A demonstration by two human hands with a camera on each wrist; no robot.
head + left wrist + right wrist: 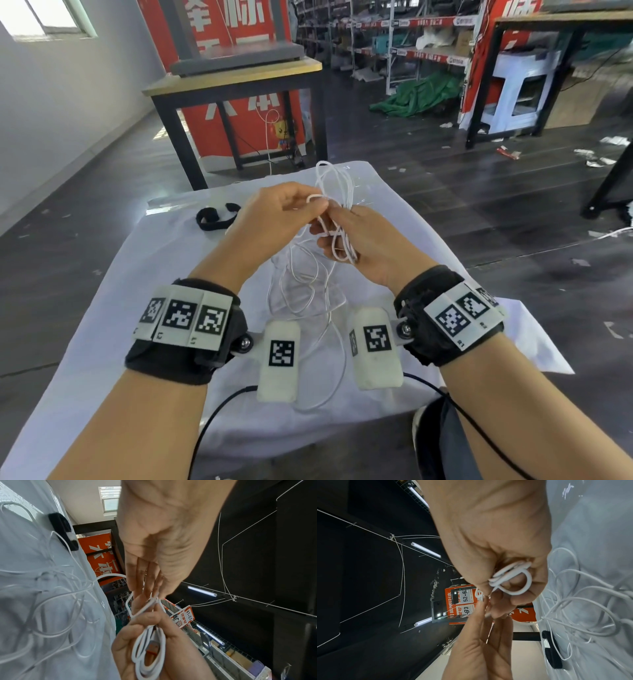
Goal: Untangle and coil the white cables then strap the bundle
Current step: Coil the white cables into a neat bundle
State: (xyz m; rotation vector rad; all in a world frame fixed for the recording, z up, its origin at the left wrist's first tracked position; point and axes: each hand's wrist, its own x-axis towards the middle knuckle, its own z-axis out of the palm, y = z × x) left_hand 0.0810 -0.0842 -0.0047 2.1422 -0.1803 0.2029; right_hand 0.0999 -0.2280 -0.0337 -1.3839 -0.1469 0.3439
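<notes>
My right hand (346,236) grips a small coil of white cable (342,240) above the table; in the left wrist view the coil (149,651) shows an orange-tipped plug inside it. My left hand (308,205) pinches a loop of the same cable (317,198) just above the coil. In the right wrist view the coil (511,574) sits in my curled right fingers. Loose white cable (308,291) trails down in tangled loops onto the white cloth (164,274). A black strap (215,216) lies on the cloth to the left of my hands.
The cloth-covered table (479,325) ends close behind my hands. A dark-framed table (239,82) with a red banner behind it stands farther back. Another table (565,24) and shelving stand at the right. Litter is scattered over the dark floor (513,205).
</notes>
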